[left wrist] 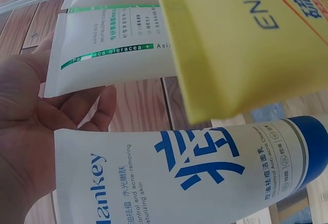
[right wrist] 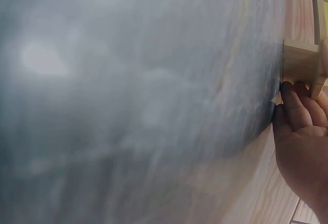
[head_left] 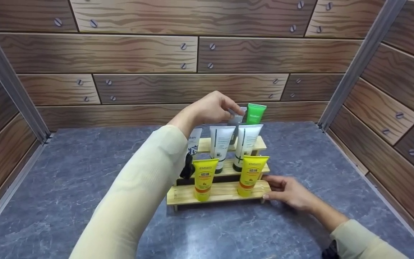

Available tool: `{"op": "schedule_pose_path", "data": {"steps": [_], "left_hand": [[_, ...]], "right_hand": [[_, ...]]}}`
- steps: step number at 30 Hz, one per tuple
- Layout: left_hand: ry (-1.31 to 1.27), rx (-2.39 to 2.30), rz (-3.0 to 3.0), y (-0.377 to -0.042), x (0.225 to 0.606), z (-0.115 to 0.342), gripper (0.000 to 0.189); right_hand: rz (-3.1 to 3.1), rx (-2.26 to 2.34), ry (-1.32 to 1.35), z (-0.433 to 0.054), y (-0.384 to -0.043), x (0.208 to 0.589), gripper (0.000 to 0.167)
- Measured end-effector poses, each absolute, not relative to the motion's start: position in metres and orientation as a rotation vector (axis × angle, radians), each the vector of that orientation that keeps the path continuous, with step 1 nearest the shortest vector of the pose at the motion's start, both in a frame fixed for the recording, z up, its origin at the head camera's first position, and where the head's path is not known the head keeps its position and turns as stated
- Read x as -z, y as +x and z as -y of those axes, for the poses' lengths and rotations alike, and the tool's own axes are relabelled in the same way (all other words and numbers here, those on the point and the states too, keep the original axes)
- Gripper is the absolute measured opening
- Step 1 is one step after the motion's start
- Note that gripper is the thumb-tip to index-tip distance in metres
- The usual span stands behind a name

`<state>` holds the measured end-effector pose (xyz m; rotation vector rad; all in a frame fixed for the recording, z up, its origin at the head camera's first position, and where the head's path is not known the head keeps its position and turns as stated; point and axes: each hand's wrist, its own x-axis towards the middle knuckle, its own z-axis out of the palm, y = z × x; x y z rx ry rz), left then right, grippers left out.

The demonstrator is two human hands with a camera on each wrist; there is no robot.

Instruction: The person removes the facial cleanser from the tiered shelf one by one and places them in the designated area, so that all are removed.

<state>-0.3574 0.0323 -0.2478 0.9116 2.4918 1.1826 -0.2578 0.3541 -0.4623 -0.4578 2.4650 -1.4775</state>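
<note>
A three-step wooden rack [head_left: 225, 193] holds upright squeeze tubes. At its top step, my left hand [head_left: 212, 108] pinches the upper end of a grey tube [head_left: 236, 119], beside a bright green tube [head_left: 255, 113]. Two white tubes with dark caps, one left [head_left: 222, 142] and one right [head_left: 249, 139], stand on the middle step. A white tube with blue lettering [left wrist: 205, 175] is partly hidden behind my left forearm in the head view. On the lowest step are two yellow tubes, left [head_left: 204, 178] and right [head_left: 253, 175]. My right hand [head_left: 292, 193] grips the rack's lower right end.
The rack stands on a grey marbled tabletop [head_left: 67, 172]. Wood-patterned panels form a back wall [head_left: 149, 54] and side walls, with metal posts [head_left: 361, 61] at the corners. My left sleeve [head_left: 135, 187] crosses in front of the rack's left side.
</note>
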Motion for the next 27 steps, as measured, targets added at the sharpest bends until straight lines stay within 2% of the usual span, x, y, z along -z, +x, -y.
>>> {"op": "schedule_pose_path", "data": {"steps": [8,15,27], "left_hand": [[0.910,-1.213,-2.549,-0.356,0.248,-0.026,0.035],[0.869,-1.324,-2.572,-0.354,0.244,-0.015,0.030],[0.800,-1.485,-2.615,-0.356,0.225,0.027,0.029]], "right_hand": [[-2.406,1.524,-0.503,-0.350,-0.261,0.462,0.071],[-2.442,1.481,-0.482,-0.349,-0.263,0.462,0.073],[-2.463,1.445,-0.419,-0.356,-0.261,0.462,0.080]]}}
